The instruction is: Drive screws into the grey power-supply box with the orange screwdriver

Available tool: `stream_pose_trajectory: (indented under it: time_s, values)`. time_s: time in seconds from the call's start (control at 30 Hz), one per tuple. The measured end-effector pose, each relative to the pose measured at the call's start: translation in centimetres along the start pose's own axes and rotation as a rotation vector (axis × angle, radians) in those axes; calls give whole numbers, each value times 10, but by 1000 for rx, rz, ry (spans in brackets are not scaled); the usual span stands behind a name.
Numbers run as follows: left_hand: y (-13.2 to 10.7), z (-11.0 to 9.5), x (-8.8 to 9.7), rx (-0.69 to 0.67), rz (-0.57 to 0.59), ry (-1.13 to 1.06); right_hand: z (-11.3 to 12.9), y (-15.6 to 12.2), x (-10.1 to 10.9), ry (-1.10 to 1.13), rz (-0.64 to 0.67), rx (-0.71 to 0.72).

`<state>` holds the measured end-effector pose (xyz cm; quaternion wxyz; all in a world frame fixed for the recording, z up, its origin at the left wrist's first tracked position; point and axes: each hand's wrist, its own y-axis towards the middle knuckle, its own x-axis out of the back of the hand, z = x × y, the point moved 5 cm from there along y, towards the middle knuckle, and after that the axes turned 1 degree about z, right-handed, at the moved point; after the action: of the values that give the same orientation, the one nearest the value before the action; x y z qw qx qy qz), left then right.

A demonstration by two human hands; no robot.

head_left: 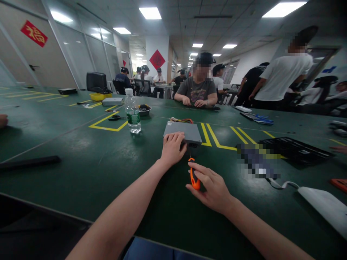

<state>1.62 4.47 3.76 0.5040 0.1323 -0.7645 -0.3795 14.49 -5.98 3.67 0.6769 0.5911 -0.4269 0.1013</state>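
A grey metal computer power supply (187,130) lies on the green table in front of me, with a bundle of coloured wires (181,120) at its far side. My left hand (173,146) grips its near left corner, fingers over the top and thumb at the front face. In my right hand (210,184) is an orange and black screwdriver (194,175), held by its handle between the fingers and thumb. Its thin shaft points away from me to the near face of the power supply, below the socket. Whether the tip touches a screw cannot be made out.
A water bottle (132,113) stands left of the power supply, before a metal bowl (145,110). Dark pliers (116,117) lie farther left. To the right are a black panel (295,148) and a white pouch-like object (322,206). A person (199,85) sits opposite.
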Motion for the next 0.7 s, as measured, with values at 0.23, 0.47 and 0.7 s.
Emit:
stream_pose_trajectory:
  time_s: [0.23, 0.47, 0.7]
  values:
    - [0, 1, 0, -4, -9, -4, 4, 2, -7, -73, 155, 15]
    - [0, 2, -2, -9, 3, 4, 1, 2, 2, -81, 2, -15]
    - [-1, 2, 0, -12, 5, 17, 7, 4, -7, -81, 150, 48]
